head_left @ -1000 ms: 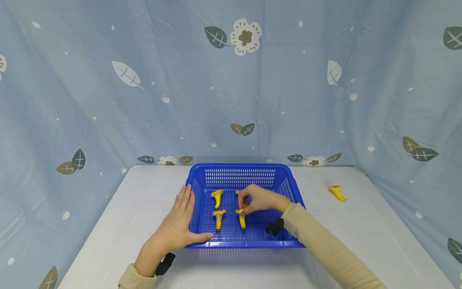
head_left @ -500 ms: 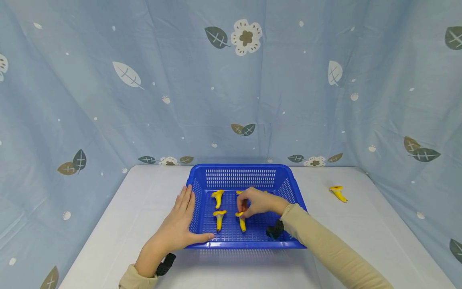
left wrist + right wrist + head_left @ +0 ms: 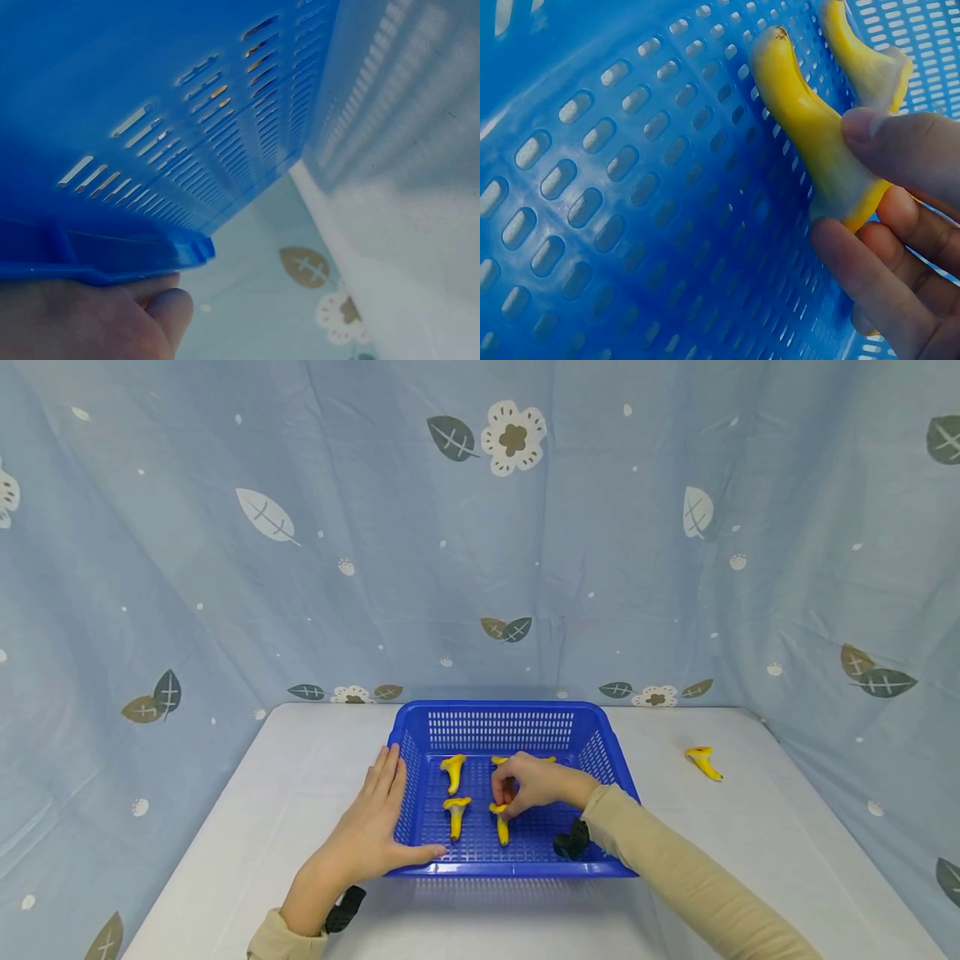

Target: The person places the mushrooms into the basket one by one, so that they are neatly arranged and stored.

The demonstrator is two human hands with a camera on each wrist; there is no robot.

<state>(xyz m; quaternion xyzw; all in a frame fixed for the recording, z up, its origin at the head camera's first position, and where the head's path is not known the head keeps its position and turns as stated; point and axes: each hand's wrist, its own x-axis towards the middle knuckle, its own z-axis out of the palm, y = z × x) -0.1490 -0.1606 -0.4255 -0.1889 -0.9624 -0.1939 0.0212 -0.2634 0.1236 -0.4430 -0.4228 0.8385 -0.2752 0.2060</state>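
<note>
A blue perforated plastic basket (image 3: 510,869) stands on the white-covered table. My left hand (image 3: 367,831) lies along its left side, fingers straight over the rim and thumb stretched to the front corner. Inside, my right hand (image 3: 536,781) pinches a yellow chanterelle mushroom (image 3: 502,831) by its cap end, stem toward me, close over the basket floor. The right wrist view shows thumb and fingers at the flared cap of this chanterelle (image 3: 795,105). Two more chanterelles lie to its left, one farther back (image 3: 453,772) and one nearer (image 3: 456,818).
Behind my right hand, yellow cap edges (image 3: 498,760) show, mostly hidden by it. Another chanterelle (image 3: 705,764) lies on the table (image 3: 697,827) to the right of the basket. A blue patterned curtain (image 3: 480,568) hangs along the back and sides.
My right hand has shifted slightly toward me with the chanterelle, uncovering more of the yellow caps behind it. My left hand has stayed on the basket rim.
</note>
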